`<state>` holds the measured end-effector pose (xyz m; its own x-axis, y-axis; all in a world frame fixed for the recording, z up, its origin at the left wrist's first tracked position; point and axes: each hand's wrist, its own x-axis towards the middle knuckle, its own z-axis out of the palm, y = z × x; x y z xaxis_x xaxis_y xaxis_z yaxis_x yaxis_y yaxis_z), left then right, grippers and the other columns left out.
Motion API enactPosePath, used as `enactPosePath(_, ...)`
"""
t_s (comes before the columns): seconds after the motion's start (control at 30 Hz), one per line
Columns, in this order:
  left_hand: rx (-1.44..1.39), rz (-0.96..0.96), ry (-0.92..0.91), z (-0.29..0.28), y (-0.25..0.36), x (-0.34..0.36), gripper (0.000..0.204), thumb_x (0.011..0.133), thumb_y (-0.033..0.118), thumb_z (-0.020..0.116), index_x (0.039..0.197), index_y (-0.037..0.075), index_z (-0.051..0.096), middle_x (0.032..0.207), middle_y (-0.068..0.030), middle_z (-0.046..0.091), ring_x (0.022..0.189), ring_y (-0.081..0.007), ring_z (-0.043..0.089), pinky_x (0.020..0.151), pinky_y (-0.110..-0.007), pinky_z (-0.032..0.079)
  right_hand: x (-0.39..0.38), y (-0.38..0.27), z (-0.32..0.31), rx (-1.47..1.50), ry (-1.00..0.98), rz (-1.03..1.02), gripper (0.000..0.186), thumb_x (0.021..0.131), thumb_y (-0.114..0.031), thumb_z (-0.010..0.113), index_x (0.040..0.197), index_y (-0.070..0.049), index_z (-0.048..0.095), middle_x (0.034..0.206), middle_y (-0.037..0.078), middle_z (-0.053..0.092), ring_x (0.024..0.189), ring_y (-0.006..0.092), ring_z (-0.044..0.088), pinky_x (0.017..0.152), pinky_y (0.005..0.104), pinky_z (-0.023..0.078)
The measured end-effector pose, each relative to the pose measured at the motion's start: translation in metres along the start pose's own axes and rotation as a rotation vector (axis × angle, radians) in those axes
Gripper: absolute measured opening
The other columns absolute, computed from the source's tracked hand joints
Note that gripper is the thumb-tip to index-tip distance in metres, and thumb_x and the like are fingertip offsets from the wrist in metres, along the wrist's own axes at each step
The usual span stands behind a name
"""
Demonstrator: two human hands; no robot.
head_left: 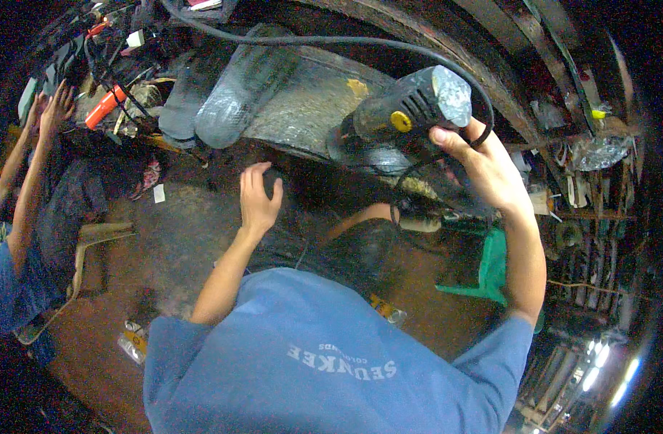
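My right hand (483, 163) grips the rear of a heat gun (393, 116), a black body with vent slots, a yellow dial and clear wrap round its back end. It is tilted, front end down to the left, over the near edge of a worn workbench (310, 94). A thick grey cable loops over my wrist. My left hand (259, 199) is curled in front of the bench, with a dark thing between thumb and fingers that I cannot make out. Two dark, sole-shaped pieces (248, 87) lie on the bench beyond that hand.
At the far left a co-worker's hands (53, 108) are raised beside an orange-handled tool (106, 107) amid clutter. A green plastic stool (487, 267) stands under my right arm. Shelves (592, 215) with odds and ends line the right side. Dark beams (447, 50) border the bench's far side.
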<state>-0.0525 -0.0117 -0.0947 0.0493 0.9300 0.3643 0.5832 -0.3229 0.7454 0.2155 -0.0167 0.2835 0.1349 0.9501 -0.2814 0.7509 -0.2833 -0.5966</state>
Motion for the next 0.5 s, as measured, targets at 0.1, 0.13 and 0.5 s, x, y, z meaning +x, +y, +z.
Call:
enactPosePath(0.1, -0.164, 0.183, 0.059, -0.02, 0.027, 0.009, 0.038, 0.089, 0.01, 0.077, 0.122, -0.001, 0.061, 0.121, -0.0194, 0.065, 0.113, -0.0388, 0.062, 0.101, -0.048, 0.05, -0.004, -0.011, 0.002, -0.033, -0.084, -0.113, 0.042, 0.101, -0.033, 0.072, 0.129, -0.002, 0.068, 0.112, 0.008, 0.075, 0.1, 0.0189, 0.066, 0.092, 0.0353, 0.051)
enactPosePath(0.13, -0.212, 0.225, 0.068, -0.026, 0.036, 0.014, 0.037, 0.089, 0.01, 0.077, 0.121, -0.001, 0.061, 0.12, -0.0192, 0.065, 0.111, -0.0388, 0.063, 0.101, -0.048, 0.05, -0.005, -0.015, 0.003, -0.047, -0.105, -0.147, 0.045, 0.1, -0.034, 0.072, 0.129, 0.0, 0.069, 0.115, 0.012, 0.077, 0.108, 0.0239, 0.07, 0.101, 0.0391, 0.051)
enactPosePath(0.5, -0.437, 0.391, -0.178, -0.03, 0.126, 0.108, 0.068, 0.082, 0.0, 0.07, 0.146, -0.001, 0.049, 0.138, -0.0228, 0.06, 0.131, -0.0414, 0.058, 0.116, -0.046, 0.045, -0.051, 0.01, -0.015, -0.158, 0.059, -0.193, 0.042, 0.098, -0.028, 0.071, 0.129, 0.0, 0.067, 0.11, 0.016, 0.078, 0.102, 0.0281, 0.073, 0.094, 0.041, 0.054)
